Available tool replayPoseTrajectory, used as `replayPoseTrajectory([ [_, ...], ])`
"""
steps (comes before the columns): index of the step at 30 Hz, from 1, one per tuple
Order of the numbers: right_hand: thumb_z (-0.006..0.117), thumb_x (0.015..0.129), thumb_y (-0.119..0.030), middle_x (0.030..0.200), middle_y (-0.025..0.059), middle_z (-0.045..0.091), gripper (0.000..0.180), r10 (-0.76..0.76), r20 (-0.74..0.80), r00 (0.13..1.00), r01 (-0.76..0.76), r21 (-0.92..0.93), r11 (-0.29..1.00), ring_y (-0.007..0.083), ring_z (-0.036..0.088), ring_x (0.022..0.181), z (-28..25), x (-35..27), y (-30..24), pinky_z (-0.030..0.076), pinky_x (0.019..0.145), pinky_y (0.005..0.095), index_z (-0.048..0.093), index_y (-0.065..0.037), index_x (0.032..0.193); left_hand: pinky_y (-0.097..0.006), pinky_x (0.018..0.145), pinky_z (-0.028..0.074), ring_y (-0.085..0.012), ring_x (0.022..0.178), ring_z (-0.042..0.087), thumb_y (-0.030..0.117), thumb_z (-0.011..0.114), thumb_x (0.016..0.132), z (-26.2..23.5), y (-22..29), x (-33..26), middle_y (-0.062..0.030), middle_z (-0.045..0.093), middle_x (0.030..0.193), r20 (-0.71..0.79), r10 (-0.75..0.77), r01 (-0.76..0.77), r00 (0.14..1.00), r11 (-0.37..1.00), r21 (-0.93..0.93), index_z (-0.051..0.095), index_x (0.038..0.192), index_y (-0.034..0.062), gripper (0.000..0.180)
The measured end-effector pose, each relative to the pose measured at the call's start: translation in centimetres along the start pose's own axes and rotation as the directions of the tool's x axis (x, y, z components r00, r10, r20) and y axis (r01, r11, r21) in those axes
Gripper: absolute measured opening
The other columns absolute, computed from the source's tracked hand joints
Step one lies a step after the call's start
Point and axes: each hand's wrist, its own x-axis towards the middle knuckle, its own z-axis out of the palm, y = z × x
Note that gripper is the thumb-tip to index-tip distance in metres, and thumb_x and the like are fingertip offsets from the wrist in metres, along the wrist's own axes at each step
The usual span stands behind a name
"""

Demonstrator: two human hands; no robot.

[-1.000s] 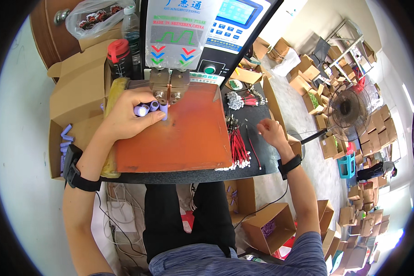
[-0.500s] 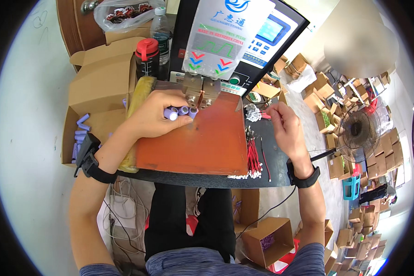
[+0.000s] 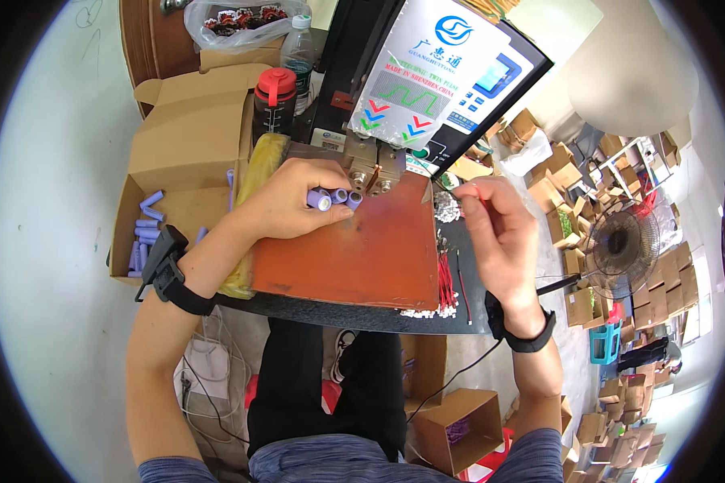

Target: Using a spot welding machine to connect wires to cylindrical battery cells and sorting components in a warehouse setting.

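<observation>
My left hand [image 3: 294, 197] is closed around three purple cylindrical battery cells [image 3: 338, 198], their ends side by side. They are held just below and left of the copper electrode tips [image 3: 374, 175] of a spot welder [image 3: 435, 80], over an orange-brown mat [image 3: 346, 262]. To the right, my right hand [image 3: 503, 233] has thumb and fingertips pinched together. A thin dark wire seems to run from that pinch, with a bit of red at the fingertips. Close to this hand lies a silvery crumpled bundle [image 3: 445, 207]. Red-and-black wire leads with white connectors [image 3: 445, 286] lie below it.
At left, an open cardboard box [image 3: 187, 153] holds loose purple cells [image 3: 147, 233]. A yellow wrapped roll [image 3: 258, 217] borders the mat. Behind stand a red-lidded dark bottle [image 3: 275, 101] and a clear bottle [image 3: 299, 56]. A fan [image 3: 619, 241] and stacked cartons are farther right.
My right hand has lifted away from the silvery bundle, with a thin dark wire now seeming to show at its fingertips. My left hand keeps the cells by the electrodes. The whole view has shifted slightly.
</observation>
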Motion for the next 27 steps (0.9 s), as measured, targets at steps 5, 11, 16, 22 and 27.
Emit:
replayPoseTrajectory([
  [5,0.054,0.093,-0.001,0.089,0.0024,0.056,0.009,0.029,0.059,0.998,-0.031,0.047,0.998,0.0053,0.049,0.073,-0.9,-0.7,-3.0,0.04,0.066,0.02,0.061,0.002,0.097,-0.033,0.067,0.047,-0.0278,0.075,0.061,0.008,0.075,0.071,0.0,-0.4,-0.4,-0.0133,0.063,0.084,-0.013,0.002,-0.002,1.0,1.0,-0.002,0.065,0.091,-0.0028,0.025],
  [11,0.058,0.091,-0.003,0.082,-0.0016,0.057,0.012,0.362,0.276,0.89,-0.446,0.367,0.816,0.0018,0.05,0.07,2.7,-2.6,1.7,0.042,0.062,0.0184,0.058,0.002,0.103,-0.033,0.066,0.047,-0.0281,0.074,0.061,0.009,0.075,0.071,0.0,-0.4,-0.3,-0.0127,0.063,0.084,-0.014,0.024,-0.024,1.0,0.999,0.023,0.065,0.091,-0.0019,0.025],
  [16,0.068,0.083,-0.009,0.082,0.0059,0.06,0.021,0.345,0.224,0.911,-0.349,-0.023,0.937,0.0107,0.057,0.067,3.6,-2.4,4.3,0.047,0.059,0.0256,0.06,0.0,0.1,-0.033,0.064,0.046,-0.0273,0.071,0.059,0.01,0.075,0.072,0.1,-0.2,-0.2,-0.0118,0.062,0.081,0.001,0.001,-0.001,1.0,1.0,0.0,0.065,0.09,-0.0013,0.024],
  [22,0.069,0.079,-0.011,0.085,0.0145,0.062,0.018,0.231,0.289,0.929,-0.166,-0.234,0.958,0.0291,0.062,0.068,4.9,-0.9,4.0,0.05,0.061,0.0377,0.059,0.0,0.089,-0.033,0.063,0.045,-0.0264,0.071,0.059,0.009,0.075,0.072,0.2,-0.3,-0.3,-0.0113,0.061,0.08,-0.013,-0.015,0.015,1.0,1.0,-0.026,0.064,0.089,-0.0015,0.023],
  [27,0.063,0.081,-0.006,0.083,0.0174,0.061,0.011,0.082,0.302,0.95,0.043,-0.387,0.921,0.0357,0.061,0.072,5.7,-1.3,4.2,0.049,0.061,0.042,0.054,0.0,0.084,-0.032,0.063,0.045,-0.0266,0.071,0.059,0.009,0.075,0.071,0.1,-0.3,-0.3,-0.0117,0.061,0.081,-0.02,-0.002,0.002,1.0,1.0,0.001,0.064,0.089,-0.0016,0.023],
])
